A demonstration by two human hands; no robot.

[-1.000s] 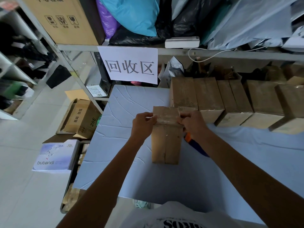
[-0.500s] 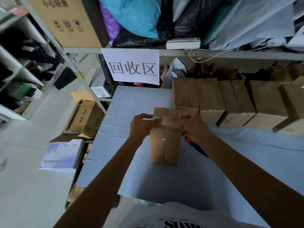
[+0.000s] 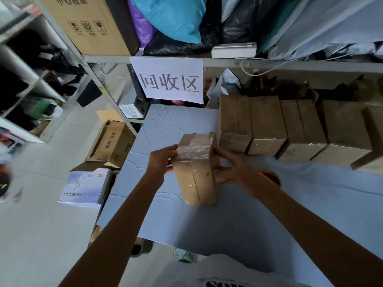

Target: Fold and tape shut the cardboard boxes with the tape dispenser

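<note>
Cardboard box (image 3: 195, 179) between left hand (image 3: 163, 160) and right hand (image 3: 232, 168), tape dispenser (image 3: 271, 176) mostly hidden.

The cardboard box (image 3: 196, 183) I'm holding is plain brown, banded with glossy clear tape (image 3: 192, 150). The table cover (image 3: 228, 224) is pale blue, veined with creases. The sign (image 3: 169, 65) is white with black characters (three, bold). The bags: a turquoise bag (image 3: 176, 15), a purple bag (image 3: 138, 25), a black bag (image 3: 238, 21). The tape dispenser (image 3: 269, 176) shows orange.
</note>
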